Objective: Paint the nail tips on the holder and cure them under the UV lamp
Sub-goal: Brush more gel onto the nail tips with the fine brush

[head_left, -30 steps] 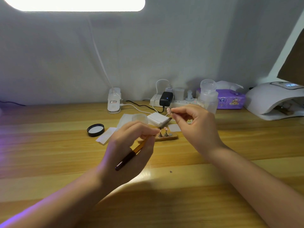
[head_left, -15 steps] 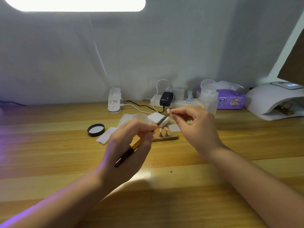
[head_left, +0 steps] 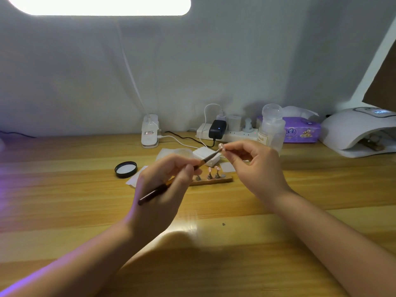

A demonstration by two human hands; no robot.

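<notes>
Brush (head_left: 169,185) sits pinched in my left hand (head_left: 162,189), its tip touching the nail tip (head_left: 221,146) that my right hand (head_left: 255,168) grips between thumb and fingers; just beyond and between my hands the wooden holder (head_left: 214,180) carries 3 more tips; UV lamp (head_left: 360,131) stands far right of my right hand

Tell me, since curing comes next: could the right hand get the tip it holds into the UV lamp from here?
Probably yes. The right hand pinches the nail tip, and the UV lamp sits on its side with its opening facing the desk. Only the clear bottle stands near that path.
</notes>
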